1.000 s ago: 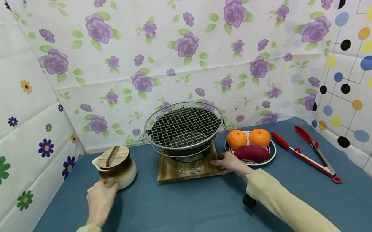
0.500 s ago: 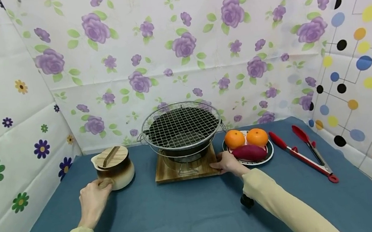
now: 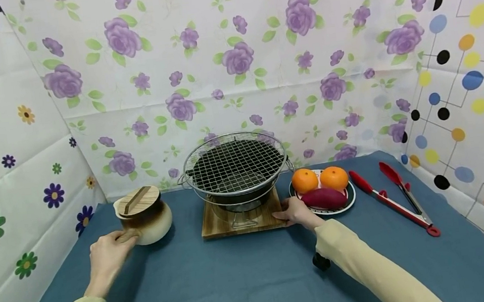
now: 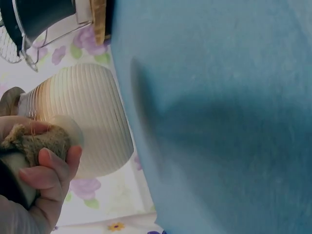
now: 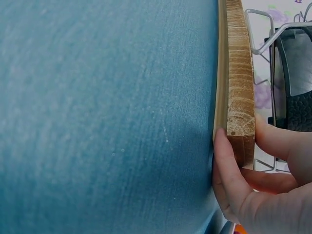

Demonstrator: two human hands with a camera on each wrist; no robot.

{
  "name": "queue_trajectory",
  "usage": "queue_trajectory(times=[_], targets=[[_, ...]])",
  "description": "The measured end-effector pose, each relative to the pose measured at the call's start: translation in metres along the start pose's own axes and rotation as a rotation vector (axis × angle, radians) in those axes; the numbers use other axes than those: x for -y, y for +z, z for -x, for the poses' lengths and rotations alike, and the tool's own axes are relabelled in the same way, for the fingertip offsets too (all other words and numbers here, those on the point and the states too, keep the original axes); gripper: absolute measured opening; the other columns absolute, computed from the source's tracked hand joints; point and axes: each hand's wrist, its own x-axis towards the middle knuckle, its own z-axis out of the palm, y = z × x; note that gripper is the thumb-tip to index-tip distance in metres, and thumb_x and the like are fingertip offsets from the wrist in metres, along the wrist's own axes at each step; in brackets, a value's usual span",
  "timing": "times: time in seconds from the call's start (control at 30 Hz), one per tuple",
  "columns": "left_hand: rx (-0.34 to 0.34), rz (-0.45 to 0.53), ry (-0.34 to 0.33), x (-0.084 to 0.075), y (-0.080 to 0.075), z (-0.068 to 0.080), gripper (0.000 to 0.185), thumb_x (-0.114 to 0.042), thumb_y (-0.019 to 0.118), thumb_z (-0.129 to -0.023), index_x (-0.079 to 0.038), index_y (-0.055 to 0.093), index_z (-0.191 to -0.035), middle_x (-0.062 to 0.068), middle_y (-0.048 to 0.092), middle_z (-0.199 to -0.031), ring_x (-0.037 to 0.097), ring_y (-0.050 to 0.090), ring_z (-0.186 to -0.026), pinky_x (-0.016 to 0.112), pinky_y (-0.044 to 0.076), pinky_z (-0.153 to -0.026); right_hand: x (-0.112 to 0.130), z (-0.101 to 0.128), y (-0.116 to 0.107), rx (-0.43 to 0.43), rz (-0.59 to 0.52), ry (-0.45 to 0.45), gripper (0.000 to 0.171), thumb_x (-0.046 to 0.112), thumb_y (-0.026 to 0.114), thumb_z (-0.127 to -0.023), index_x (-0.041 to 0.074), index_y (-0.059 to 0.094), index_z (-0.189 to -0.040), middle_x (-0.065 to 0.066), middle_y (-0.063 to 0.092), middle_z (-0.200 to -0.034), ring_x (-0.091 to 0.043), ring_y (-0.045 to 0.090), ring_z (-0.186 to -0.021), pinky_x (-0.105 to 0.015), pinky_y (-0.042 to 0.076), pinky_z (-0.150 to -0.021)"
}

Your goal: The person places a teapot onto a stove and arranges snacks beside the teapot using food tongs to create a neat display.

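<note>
My left hand (image 3: pixel 108 258) grips the rope-wrapped handle (image 4: pixel 36 144) of a cream and brown clay pot (image 3: pixel 154 226), fingers curled round it. A wooden lid (image 3: pixel 139 201) covers the pot. In the left wrist view the ribbed pot hangs just off the cloth, its shadow below. My right hand (image 3: pixel 298 213) pinches the front right corner of a wooden board (image 3: pixel 244 228), thumb on top and fingers against its lower edge in the right wrist view. On the board stands a black grill (image 3: pixel 249 197) with a round wire rack (image 3: pixel 236 164).
Right of the board, a plate (image 3: pixel 352 200) holds two oranges (image 3: pixel 334 179) and a purple sweet potato (image 3: pixel 324 199). Red-tipped tongs (image 3: pixel 403 207) lie spread farther right. A blue cloth (image 3: pixel 239 281) covers the table, with patterned cloth walls on three sides.
My left hand has raised the pot slightly off the cloth and shifted it a little left. The right hand stays at the board's corner. The head view has turned slightly.
</note>
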Motion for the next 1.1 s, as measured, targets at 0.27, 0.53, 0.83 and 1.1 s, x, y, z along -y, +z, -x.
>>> queue_trajectory(times=[0.27, 0.53, 0.83, 1.1], targets=[[0.078, 0.023, -0.024, 0.003, -0.015, -0.003, 0.041, -0.036, 0.064, -0.084, 0.004, 0.068, -0.092, -0.001, 0.053, -0.050, 0.016, 0.051, -0.048, 0.031, 0.041, -0.046, -0.001, 0.000, 0.000, 0.007, -0.033, -0.004, 0.040, 0.005, 0.067, -0.083, -0.012, 0.052, -0.115, -0.016, 0.060, -0.094, -0.023, 0.061, -0.075, -0.034, 0.054, -0.062], [0.089, -0.027, 0.007, 0.005, -0.029, -0.006, 0.044, -0.036, 0.063, -0.085, 0.005, 0.067, -0.097, -0.002, 0.053, -0.049, 0.015, 0.052, -0.051, 0.039, 0.043, -0.058, -0.001, 0.001, 0.004, -0.003, -0.028, 0.001, 0.040, 0.005, 0.067, -0.082, -0.012, 0.052, -0.115, -0.016, 0.059, -0.096, -0.023, 0.060, -0.076, -0.034, 0.055, -0.062], [0.095, -0.009, 0.014, -0.003, -0.050, -0.014, 0.039, -0.038, 0.064, -0.083, 0.000, 0.068, -0.086, 0.000, 0.052, -0.049, 0.018, 0.049, -0.047, 0.031, 0.039, -0.045, -0.002, -0.001, 0.002, -0.004, -0.023, 0.004, 0.039, 0.006, 0.068, -0.082, -0.011, 0.054, -0.114, -0.015, 0.060, -0.092, -0.023, 0.061, -0.074, -0.034, 0.055, -0.062], [0.105, -0.001, 0.022, -0.012, -0.065, -0.023, 0.037, -0.037, 0.066, -0.082, -0.001, 0.068, -0.082, 0.001, 0.052, -0.049, 0.017, 0.049, -0.046, 0.028, 0.037, -0.043, -0.002, -0.002, 0.001, -0.002, -0.022, 0.017, 0.037, 0.006, 0.067, -0.082, -0.011, 0.055, -0.112, -0.014, 0.060, -0.089, -0.022, 0.060, -0.073, -0.034, 0.054, -0.063]])
